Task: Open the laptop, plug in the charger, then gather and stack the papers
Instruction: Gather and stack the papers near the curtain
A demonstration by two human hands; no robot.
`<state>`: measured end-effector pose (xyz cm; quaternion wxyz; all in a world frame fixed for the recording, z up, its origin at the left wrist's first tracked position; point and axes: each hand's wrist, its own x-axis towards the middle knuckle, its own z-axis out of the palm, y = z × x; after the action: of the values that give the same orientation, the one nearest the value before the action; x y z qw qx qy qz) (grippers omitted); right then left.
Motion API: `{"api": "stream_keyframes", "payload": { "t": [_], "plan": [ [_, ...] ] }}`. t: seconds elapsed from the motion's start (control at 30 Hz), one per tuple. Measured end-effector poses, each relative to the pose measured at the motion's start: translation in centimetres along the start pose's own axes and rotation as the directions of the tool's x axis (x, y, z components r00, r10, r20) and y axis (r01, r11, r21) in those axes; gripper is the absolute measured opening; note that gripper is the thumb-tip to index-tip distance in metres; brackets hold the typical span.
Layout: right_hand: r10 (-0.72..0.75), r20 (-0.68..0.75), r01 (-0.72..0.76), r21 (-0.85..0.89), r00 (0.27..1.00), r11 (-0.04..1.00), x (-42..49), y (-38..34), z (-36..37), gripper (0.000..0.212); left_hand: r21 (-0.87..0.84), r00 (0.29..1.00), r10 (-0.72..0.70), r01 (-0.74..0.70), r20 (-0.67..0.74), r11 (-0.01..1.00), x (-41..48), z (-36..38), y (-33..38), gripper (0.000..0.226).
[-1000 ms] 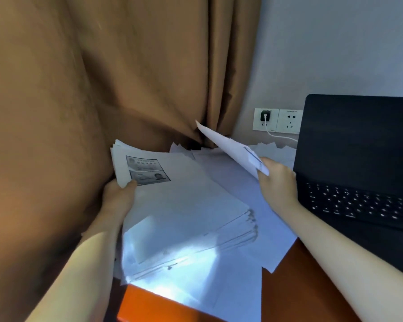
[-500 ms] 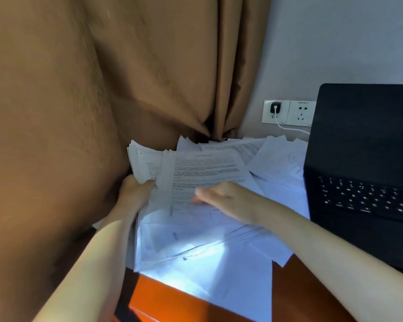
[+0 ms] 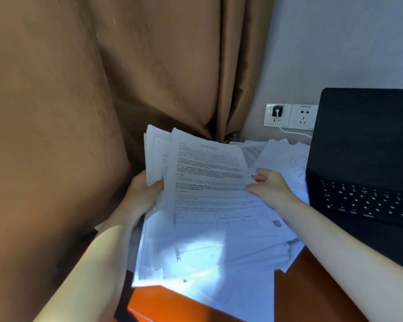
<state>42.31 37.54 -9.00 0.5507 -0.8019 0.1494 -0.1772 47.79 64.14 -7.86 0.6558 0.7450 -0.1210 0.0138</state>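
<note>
A thick, uneven stack of white printed papers (image 3: 207,196) lies tilted over the table's left end. My left hand (image 3: 141,196) grips the stack's left edge, thumb on top. My right hand (image 3: 269,185) touches the top sheet's right edge; its fingers look loosely bent. More loose sheets (image 3: 282,156) fan out behind, toward the wall. The black laptop (image 3: 368,159) stands open on the right, screen dark. A charger plug (image 3: 276,111) sits in the wall socket, and its white cable (image 3: 291,132) runs behind the laptop.
A brown curtain (image 3: 102,89) hangs close on the left and behind the papers. The orange-brown table (image 3: 172,305) shows at the bottom. A second socket plate (image 3: 303,116) is on the grey wall.
My right hand laid a lifted sheet on top of the stack, then slid to the stack's right edge. The stack's far end has tilted up in my left hand.
</note>
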Motion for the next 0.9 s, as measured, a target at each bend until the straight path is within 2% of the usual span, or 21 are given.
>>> {"api": "stream_keyframes", "payload": {
  "t": [0.03, 0.07, 0.13, 0.23, 0.3, 0.37, 0.43, 0.47, 0.57, 0.63, 0.7, 0.73, 0.8, 0.9],
  "plan": [
    [-0.036, -0.003, 0.036, -0.015, 0.999, 0.999, -0.1, 0.0, 0.0, 0.021, 0.003, 1.000, -0.019, 0.019, 0.018, 1.000, 0.0, 0.1, 0.1, 0.010],
    [-0.080, 0.015, 0.080, -0.022, 0.997, 0.997, -0.3, 0.0, -0.1, 0.018, 0.010, 0.999, -0.044, 0.044, 0.018, 0.999, 0.0, 0.2, 0.2, 0.011],
    [-0.154, 0.080, 0.159, -0.056, 0.985, 0.986, -0.8, 0.0, -0.2, 0.035, 0.082, 0.994, -0.100, 0.103, -0.037, 0.991, 0.3, 0.5, 0.4, 0.026],
    [-0.222, 0.161, 0.247, -0.158, 0.962, 0.956, -1.3, 0.5, -0.1, 0.044, 0.189, 0.979, -0.166, 0.187, -0.121, 0.964, 0.4, 0.8, 0.6, 0.040],
    [-0.234, 0.233, 0.277, -0.170, 0.944, 0.946, -1.7, 0.5, 0.0, 0.053, 0.121, 0.967, -0.243, 0.252, -0.078, 0.960, 0.6, 0.8, 0.7, 0.041],
    [-0.232, 0.304, 0.288, -0.155, 0.924, 0.945, -2.3, 0.3, -0.1, 0.060, 0.042, 0.959, -0.283, 0.284, -0.018, 0.958, 0.5, 0.8, 0.8, 0.028],
    [-0.207, 0.344, 0.265, -0.131, 0.916, 0.955, -2.7, 0.2, -0.1, 0.060, 0.088, 0.971, -0.237, 0.233, 0.037, 0.969, 0.2, 0.9, 0.7, 0.015],
    [-0.201, 0.350, 0.255, -0.114, 0.915, 0.960, -2.7, 0.2, -0.1, 0.056, 0.110, 0.978, -0.202, 0.196, 0.046, 0.974, -0.1, 0.9, 0.6, 0.020],
    [-0.156, 0.208, 0.173, -0.067, 0.966, 0.983, -2.7, 0.2, 0.1, 0.047, 0.032, 0.997, -0.082, 0.082, -0.014, 0.996, -1.1, 0.8, 1.0, 0.029],
    [-0.042, 0.136, 0.026, 0.119, 0.990, 0.993, -2.8, -0.5, -0.2, 0.033, -0.060, 0.999, 0.007, -0.009, -0.042, 0.998, -2.1, 0.8, 2.0, 0.026],
    [0.068, 0.201, -0.138, 0.358, 0.977, 0.924, -3.1, -1.6, -0.9, 0.038, -0.161, 0.993, 0.109, -0.115, -0.047, 0.980, -3.1, 0.9, 3.7, 0.022],
    [0.083, 0.226, -0.173, 0.415, 0.971, 0.893, -3.5, -2.5, -1.3, 0.039, -0.211, 0.986, 0.156, -0.163, -0.051, 0.964, -3.6, 0.9, 4.7, 0.022],
    [-0.010, 0.161, -0.061, 0.432, 0.987, 0.900, -4.7, -5.0, -2.3, 0.036, -0.258, 0.964, 0.249, -0.264, -0.090, 0.929, -4.3, 1.0, 7.0, 0.022],
    [-0.274, -0.012, 0.251, 0.433, 0.962, 0.865, -6.3, -9.4, -4.2, 0.027, -0.211, 0.901, 0.385, -0.424, -0.201, 0.881, -4.7, 0.9, 10.3, 0.023]
  ]
}}
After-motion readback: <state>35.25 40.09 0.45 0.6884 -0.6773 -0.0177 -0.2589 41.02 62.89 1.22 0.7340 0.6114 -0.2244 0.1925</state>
